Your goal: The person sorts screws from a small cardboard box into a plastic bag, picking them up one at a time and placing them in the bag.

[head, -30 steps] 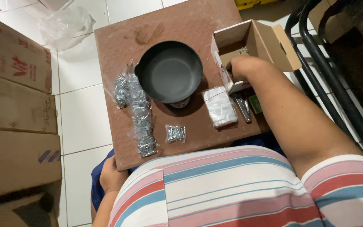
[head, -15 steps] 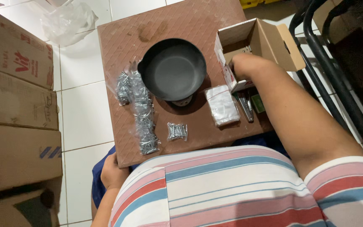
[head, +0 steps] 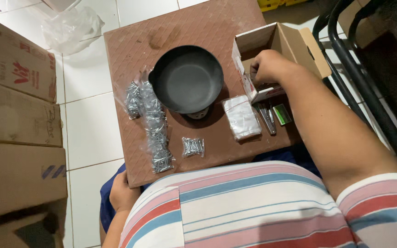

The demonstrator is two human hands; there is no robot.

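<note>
Right hand, fingers curled inside the small cardboard box at the worktop's right, should lift slowly, judging by the hidden fingertips, while the left hand steadies the near-left edge.

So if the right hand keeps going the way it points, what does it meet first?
The right hand points down into the open cardboard box, so it would likely meet the box's contents or floor first. What lies inside is hidden by the hand, and depth is unclear.
</note>
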